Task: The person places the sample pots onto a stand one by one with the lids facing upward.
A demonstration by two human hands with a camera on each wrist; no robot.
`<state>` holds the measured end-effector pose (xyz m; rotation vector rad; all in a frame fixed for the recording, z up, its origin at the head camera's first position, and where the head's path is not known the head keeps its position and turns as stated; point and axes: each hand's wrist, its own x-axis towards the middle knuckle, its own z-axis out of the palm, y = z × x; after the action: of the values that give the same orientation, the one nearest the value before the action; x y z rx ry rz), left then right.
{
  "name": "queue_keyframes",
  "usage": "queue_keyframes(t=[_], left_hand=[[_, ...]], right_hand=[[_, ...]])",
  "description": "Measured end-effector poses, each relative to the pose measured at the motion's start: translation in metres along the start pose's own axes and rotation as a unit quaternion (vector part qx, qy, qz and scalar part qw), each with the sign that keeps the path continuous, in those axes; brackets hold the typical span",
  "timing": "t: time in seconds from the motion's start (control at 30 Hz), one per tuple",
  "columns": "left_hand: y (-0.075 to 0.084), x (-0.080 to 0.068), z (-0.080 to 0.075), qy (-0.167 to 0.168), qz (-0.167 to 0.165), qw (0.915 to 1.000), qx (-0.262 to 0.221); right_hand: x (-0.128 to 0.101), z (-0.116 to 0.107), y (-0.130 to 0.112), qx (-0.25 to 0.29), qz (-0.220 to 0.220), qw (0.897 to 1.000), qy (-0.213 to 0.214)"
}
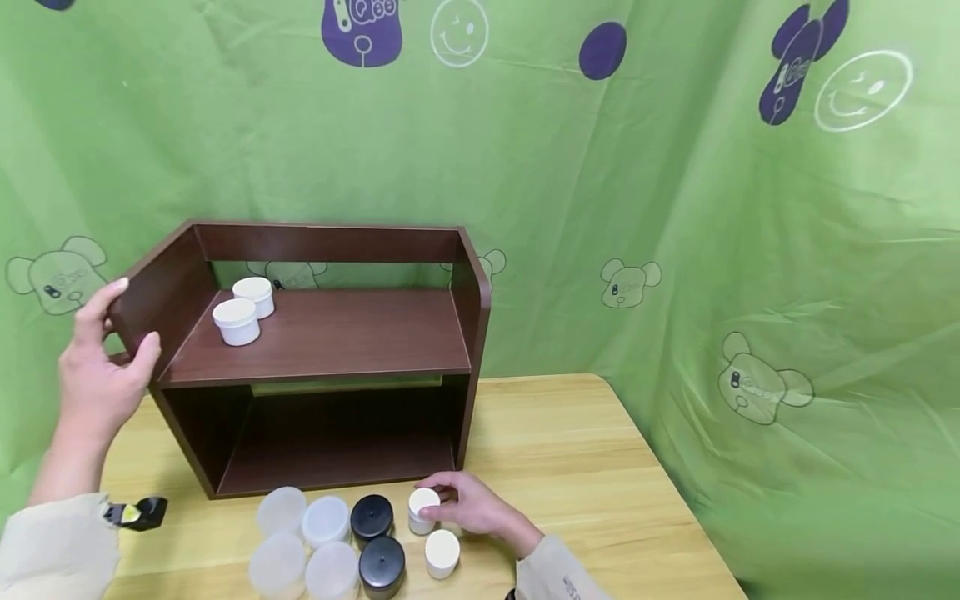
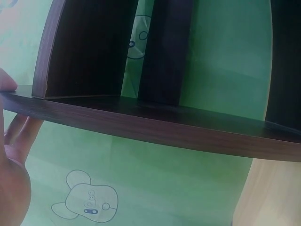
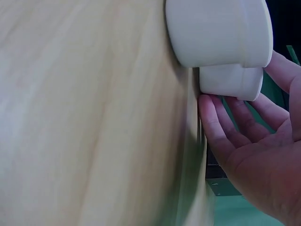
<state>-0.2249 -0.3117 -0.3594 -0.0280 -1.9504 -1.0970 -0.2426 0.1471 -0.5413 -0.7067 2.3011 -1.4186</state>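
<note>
A: White jar (image 1: pixel 422 510) sits on the table (image 1: pixel 585 467), right hand (image 1: pixel 472 504) wrapped round it: fingers over the far side, thumb near. Wrist view confirms it, fingertips (image 3: pixel 211 113) touching the jar (image 3: pixel 230 81) at its base.

B: What's around that hand?

A: Second white jar (image 1: pixel 442 553) just beside the wrist, on the person's side. Left of the held jar: two black-lidded jars (image 1: pixel 372 517), one behind the other (image 1: pixel 382 567), the far one nearly touching the held jar. Further left, four translucent jars (image 1: pixel 326 521) in a two-by-two block. Shelf unit (image 1: pixel 322 333) stands just beyond the fingers, lower bay open toward the hand.

B: Left hand?

A: Left hand (image 1: pixel 101 367) grips the shelf's left side panel at its front edge, thumb on the inner face, fingers round the outside. Wrist view shows the thumb tip (image 2: pixel 7 84) on the panel edge (image 2: pixel 141 127).

B: Counts?

A: White jars: four. Two on the table, two on the upper shelf (image 1: pixel 237 321), well to the right of the left hand, touching each other. Black-lidded: two. Translucent: four. One small black-and-yellow object (image 1: pixel 138 513) near the left sleeve; can't tell what it is.
</note>
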Motion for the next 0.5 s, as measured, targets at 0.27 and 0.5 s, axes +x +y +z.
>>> queue_keyframes(t=[0.27, 0.5], left_hand=[[0.003, -0.001, 0.0, -0.001, -0.009, 0.9997, 0.021], [0.004, -0.002, 0.0, -0.001, -0.01, 0.9998, 0.016]], right_hand=[[-0.001, -0.003, -0.008, 0.033, -0.01, 0.999, 0.012], [0.002, -0.007, -0.011, 0.023, -0.034, 0.999, 0.011]])
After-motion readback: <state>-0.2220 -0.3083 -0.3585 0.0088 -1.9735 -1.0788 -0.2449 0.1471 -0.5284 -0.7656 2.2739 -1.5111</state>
